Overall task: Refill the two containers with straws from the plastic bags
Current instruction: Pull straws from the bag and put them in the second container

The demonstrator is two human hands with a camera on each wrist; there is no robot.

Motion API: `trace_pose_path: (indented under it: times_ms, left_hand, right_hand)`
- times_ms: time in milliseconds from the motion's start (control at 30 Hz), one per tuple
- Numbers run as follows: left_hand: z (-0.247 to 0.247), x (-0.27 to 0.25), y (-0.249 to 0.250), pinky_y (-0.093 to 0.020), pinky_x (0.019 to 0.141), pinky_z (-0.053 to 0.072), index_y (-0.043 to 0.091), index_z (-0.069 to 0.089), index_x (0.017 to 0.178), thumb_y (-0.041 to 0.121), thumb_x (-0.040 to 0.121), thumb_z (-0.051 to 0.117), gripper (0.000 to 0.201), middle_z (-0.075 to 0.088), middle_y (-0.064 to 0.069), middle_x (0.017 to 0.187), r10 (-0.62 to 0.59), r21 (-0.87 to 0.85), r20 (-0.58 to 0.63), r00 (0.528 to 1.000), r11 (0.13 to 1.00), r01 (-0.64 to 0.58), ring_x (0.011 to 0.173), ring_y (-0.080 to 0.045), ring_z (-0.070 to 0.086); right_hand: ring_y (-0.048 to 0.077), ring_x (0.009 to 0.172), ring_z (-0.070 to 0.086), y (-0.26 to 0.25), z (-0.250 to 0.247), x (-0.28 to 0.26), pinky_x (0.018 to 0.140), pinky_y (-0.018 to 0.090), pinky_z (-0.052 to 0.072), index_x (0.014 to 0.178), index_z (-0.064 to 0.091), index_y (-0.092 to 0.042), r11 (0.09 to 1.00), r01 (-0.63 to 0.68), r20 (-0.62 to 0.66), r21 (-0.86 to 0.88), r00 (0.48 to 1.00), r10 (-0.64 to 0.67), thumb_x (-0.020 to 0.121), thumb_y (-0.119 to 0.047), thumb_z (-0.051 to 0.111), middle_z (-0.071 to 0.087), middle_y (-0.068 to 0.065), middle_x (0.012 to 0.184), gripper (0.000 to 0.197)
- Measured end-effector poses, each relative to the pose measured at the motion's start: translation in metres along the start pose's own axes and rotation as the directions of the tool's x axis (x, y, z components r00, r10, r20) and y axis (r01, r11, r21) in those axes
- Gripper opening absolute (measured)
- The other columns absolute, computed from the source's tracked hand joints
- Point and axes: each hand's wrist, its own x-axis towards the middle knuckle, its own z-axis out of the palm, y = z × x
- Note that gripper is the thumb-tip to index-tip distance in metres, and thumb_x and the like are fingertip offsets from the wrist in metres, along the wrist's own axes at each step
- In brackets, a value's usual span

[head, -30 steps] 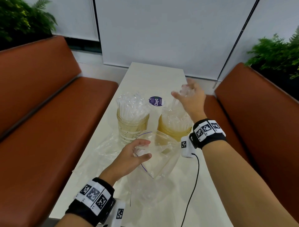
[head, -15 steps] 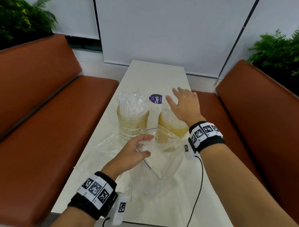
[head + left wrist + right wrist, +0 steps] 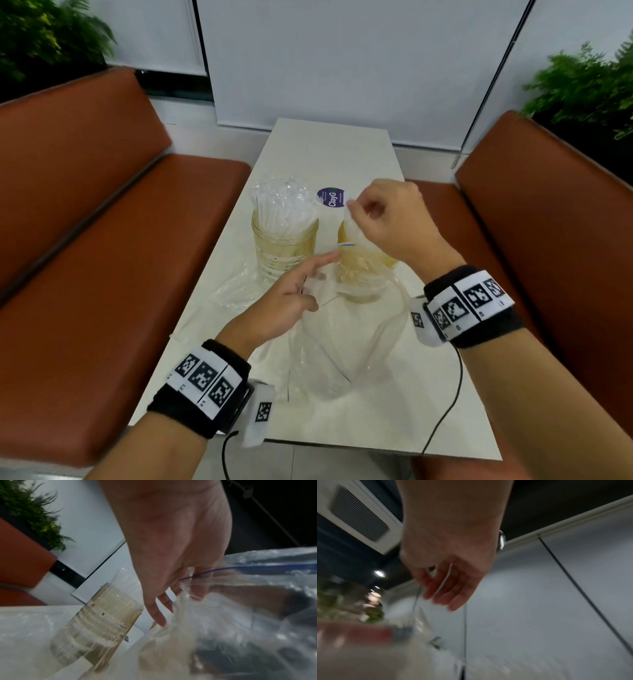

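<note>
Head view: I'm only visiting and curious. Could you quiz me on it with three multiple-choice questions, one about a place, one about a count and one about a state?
1. Where is the purple sticker?
A. on the table, beyond the jars
B. on a plate
C. on a jar's side

2. How many jars stand on the table?
A. one
B. two
C. four

3. What state is the left jar in?
A. empty
B. tipped over
C. upright, packed with straws

Answers:
1 A: it lies flat on the white tabletop behind both jars.
2 B: the left jar and the right jar stand side by side.
3 C: straws stick up above its rim.
</note>
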Motion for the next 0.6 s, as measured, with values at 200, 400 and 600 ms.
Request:
trace_pose_path:
  times_ms: [200,400,600]
  left_hand:
    - [-0.009,-0.006,-0.006,-0.040,0.094,0.056,0.026,0.059,0.138,-0.025,0.073,0.042,0.084,0.054,0.016,0.146,0.036,-0.133,-0.069,0.997,0.990,-0.045,0.124,-0.024,0.057]
    - [-0.018,-0.012,-0.014,-0.051,0.102,0.050,0.021,0.060,0.137,-0.020,0.077,0.038,0.076,0.057,0.016,0.144,0.015,-0.186,-0.104,0.994,0.982,-0.034,0.121,-0.032,0.060]
    - [-0.022,-0.011,-0.015,-0.041,0.095,0.052,0.017,0.063,0.133,-0.023,0.076,0.039,0.073,0.061,0.014,0.139,0.010,-0.151,-0.133,0.991,0.988,-0.030,0.115,-0.033,0.063]
  right_hand:
    - [0.005,0.085,0.064,-0.065,0.015,-0.042,0.078,0.027,0.052,0.112,0.074,-0.018,0.986,0.139,0.803,-0.096,0.596,-0.006,0.090,-0.009,0.064,0.071,-0.003,0.099,0.026]
    - [0.028,0.110,0.061,-0.079,0.053,-0.072,0.077,0.035,0.047,0.136,0.052,-0.019,0.964,0.253,0.907,-0.081,0.419,-0.034,0.088,0.003,0.062,0.056,0.004,0.132,0.054]
    - [0.027,0.120,0.056,-0.092,0.081,-0.087,0.097,0.032,0.040,0.132,0.056,-0.008,0.926,0.365,0.925,-0.098,0.377,-0.050,0.099,-0.008,0.053,0.058,0.010,0.131,0.033]
